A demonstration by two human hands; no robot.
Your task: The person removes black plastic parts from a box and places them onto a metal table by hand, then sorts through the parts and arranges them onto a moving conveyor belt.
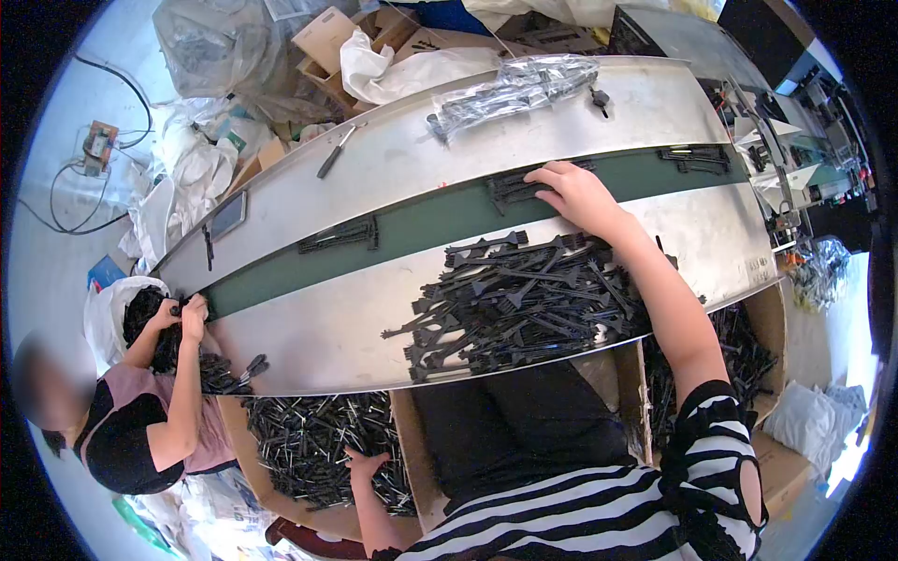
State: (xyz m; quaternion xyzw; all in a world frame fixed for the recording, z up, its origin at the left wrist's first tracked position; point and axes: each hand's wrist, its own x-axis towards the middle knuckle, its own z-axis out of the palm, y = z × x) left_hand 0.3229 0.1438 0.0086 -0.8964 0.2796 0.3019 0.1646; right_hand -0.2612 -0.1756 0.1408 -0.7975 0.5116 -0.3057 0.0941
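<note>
My right hand (572, 192) reaches over the green belt (426, 213), its fingers on a small group of black brush-like parts (513, 190). On the metal table in front of me lies a large pile of black parts (524, 299). Down at the left, my left hand (365, 464) is over a cardboard box of black parts (318, 435), thumb and fingers apart, with nothing visibly held. Two more groups of parts rest on the belt, one at the left (339, 234) and one at the far right (694, 159).
A co-worker (140, 411) at the left handles black parts by a white bag (98, 318). Beyond the belt are a phone (229, 215), a screwdriver-like tool (337, 151) and a plastic-wrapped bundle (514, 93). Another box of parts (762, 351) stands at my right.
</note>
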